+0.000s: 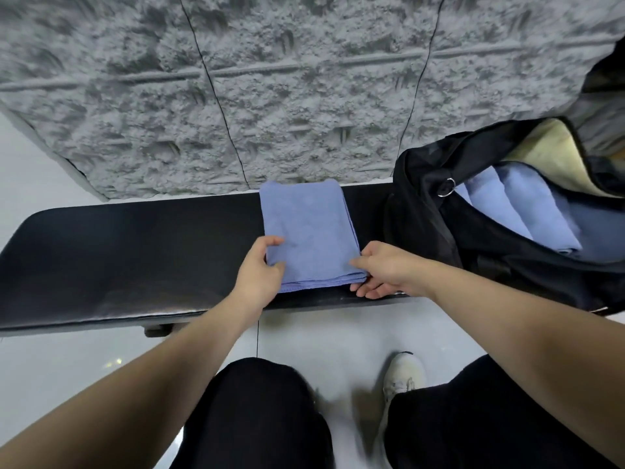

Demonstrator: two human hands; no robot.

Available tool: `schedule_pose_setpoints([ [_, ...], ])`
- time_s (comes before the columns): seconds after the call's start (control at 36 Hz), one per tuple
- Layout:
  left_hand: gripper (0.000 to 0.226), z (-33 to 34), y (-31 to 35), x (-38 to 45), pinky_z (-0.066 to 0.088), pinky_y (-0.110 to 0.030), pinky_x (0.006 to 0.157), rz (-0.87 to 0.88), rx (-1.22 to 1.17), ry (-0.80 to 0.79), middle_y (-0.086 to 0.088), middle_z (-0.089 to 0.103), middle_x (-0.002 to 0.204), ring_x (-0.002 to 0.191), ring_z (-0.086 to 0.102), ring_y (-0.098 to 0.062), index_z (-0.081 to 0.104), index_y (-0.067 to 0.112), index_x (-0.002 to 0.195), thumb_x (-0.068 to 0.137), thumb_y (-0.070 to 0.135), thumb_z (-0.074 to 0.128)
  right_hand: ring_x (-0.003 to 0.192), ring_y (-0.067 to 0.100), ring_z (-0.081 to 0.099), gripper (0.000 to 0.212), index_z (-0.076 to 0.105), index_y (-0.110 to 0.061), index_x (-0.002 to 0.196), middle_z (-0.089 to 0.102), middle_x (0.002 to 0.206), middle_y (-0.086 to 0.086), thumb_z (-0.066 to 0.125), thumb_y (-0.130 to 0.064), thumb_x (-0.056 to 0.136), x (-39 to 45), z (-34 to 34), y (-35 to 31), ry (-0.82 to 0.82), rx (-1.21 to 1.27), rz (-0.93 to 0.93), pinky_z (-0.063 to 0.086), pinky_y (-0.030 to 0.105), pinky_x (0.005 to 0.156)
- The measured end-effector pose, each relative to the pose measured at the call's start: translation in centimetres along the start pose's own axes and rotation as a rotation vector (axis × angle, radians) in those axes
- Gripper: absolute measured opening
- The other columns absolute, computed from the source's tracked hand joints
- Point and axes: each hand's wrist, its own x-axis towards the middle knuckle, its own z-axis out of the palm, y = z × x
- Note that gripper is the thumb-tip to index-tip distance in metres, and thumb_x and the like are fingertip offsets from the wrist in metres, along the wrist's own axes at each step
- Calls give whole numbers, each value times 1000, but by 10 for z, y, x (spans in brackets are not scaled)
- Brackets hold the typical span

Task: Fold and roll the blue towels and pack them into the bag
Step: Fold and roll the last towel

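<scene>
Both hands are set at the folded blue towel's (309,231) near end: left hand (260,265) pinching the near-left corner, right hand (378,270) gripping the near-right corner. Its long axis runs from the bench's (135,252) near edge to its far edge. Rolling away is judged next. The open bag (473,238), rolled towels (527,211) inside, lies nearer the right hand.

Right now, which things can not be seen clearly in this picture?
Head view only:
- Bag: its right part is cut off by the frame edge, so the count of rolled towels inside is unknown.
- Right hand: its lower fingers go under the folded towel.
- Bench: its right end is hidden by the bag.
</scene>
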Motion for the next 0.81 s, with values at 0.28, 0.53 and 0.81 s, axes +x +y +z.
schedule_pose_setpoints([
  [0.28, 18, -9, -14, -33, 37, -1, 56, 158, 189, 67, 2, 38, 110, 68, 48, -4, 59, 25, 108, 92, 17, 65, 63, 22, 63, 21, 51, -7, 94, 67, 79, 18, 54, -27, 100, -23, 15, 21, 43, -184, -7, 57, 28, 57],
  [0.53, 18, -27, -10, -36, 40, -23, 77, 424, 601, -27, 8, 44, 108, 87, 49, -11, 63, 25, 100, 86, 32, 71, 67, 14, 57, 16, 49, -23, 91, 59, 77, -7, 62, -32, 90, -28, 7, 31, 270, -641, -282, 47, 31, 60],
  [0.81, 45, -17, -2, -30, 25, -29, 72, 886, 1298, -294, 2, 46, 111, 93, 49, -20, 50, 21, 113, 78, 41, 70, 100, 20, 44, 39, 53, -21, 110, 49, 107, -2, 70, -40, 80, -20, 39, 29, 269, -1182, -795, 36, 31, 84],
])
